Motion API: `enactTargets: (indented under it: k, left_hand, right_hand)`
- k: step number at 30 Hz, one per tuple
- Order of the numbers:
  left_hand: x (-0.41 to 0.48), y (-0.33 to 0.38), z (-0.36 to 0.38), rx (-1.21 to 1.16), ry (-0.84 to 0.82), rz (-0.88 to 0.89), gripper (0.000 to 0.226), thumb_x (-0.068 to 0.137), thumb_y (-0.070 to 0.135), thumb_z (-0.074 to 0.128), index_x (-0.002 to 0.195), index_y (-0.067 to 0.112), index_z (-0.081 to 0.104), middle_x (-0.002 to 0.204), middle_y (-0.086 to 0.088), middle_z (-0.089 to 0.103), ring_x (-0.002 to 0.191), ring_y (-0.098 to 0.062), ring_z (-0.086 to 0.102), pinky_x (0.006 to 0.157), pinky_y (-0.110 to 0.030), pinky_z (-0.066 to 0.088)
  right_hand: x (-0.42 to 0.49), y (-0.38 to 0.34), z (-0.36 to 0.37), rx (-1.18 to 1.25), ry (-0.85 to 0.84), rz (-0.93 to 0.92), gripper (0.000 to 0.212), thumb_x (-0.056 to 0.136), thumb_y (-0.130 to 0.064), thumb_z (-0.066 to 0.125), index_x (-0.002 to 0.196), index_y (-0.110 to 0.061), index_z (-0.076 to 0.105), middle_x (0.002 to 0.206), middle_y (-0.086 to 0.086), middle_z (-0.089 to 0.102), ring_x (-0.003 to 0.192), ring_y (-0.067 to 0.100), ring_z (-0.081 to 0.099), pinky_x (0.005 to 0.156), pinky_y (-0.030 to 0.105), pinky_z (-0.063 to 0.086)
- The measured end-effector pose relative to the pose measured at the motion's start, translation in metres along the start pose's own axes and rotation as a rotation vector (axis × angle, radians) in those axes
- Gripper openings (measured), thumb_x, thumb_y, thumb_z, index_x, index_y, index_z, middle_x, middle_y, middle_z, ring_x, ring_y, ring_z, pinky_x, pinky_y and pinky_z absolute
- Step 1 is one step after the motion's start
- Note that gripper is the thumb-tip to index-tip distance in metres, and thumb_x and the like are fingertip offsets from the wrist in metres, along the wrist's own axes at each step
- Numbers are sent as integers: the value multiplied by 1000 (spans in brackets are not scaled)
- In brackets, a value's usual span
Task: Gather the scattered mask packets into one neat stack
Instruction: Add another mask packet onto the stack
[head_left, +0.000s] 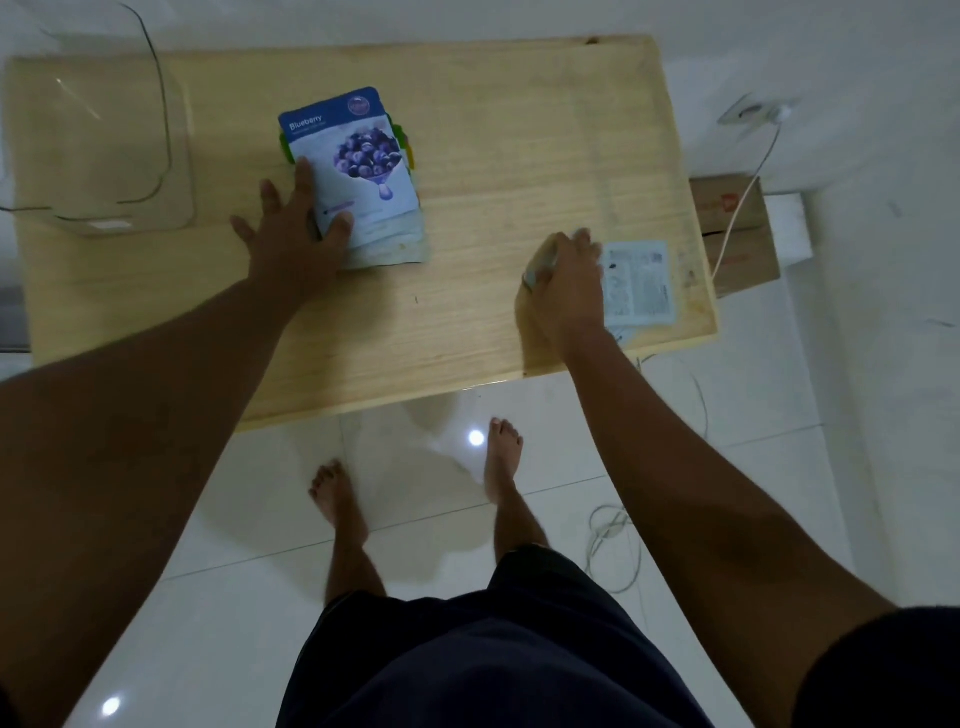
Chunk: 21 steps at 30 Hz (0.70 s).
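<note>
A stack of mask packets (363, 176) lies on the wooden table (493, 156), left of its middle, with a blue Blueberry packet on top and green edges showing beneath. My left hand (296, 228) rests on the stack's near-left corner, thumb on top and fingers spread. Near the table's right edge lies a pale packet (641, 280) face down, printed text up, with another edge showing under it. My right hand (566, 280) covers its left side, fingers curled around the left edge, which looks slightly lifted.
A clear plastic container (104, 145) stands on the table's far left. A cardboard box (737, 234) sits on the floor beyond the right edge, with a white cable (748, 192) across it. More cable (613, 545) lies coiled on the white tiles by my bare feet.
</note>
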<state>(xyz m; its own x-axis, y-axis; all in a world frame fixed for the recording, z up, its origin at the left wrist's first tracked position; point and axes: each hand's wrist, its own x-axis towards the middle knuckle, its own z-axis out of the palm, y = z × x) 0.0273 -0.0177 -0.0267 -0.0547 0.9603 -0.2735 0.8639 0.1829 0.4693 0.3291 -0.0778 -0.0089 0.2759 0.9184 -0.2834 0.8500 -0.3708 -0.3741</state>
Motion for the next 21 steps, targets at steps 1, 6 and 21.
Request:
enactTargets:
  k: [1,6,21]
  left_hand:
    - [0,-1,0,-2,2,4,78,91,58,35,156,29,2,160,-20,21,151,-35,4,113,-67,-6]
    - [2,-3,3,-5,-3,13,80,90,59,33,156,29,0,160,-17,25,152,-33,0,113,-67,-8]
    - [-1,1,4,12,12,-10,78,92,57,36,157,27,4,159,-25,19,151,-37,4,113,-67,-5]
  right_hand:
    - [-2,1,1,23,13,-13,55,88,-12,54,139,-3,36,158,25,16,147,45,14,121,57,19]
    - [0,8,3,-73,9,100,55,102,-31,40,144,5,32,160,23,17,148,48,8,122,55,22]
    - [-1,-61,-32,577,620,-158,24,102,-15,40,109,1,57,86,0,65,71,6,57,64,26,48]
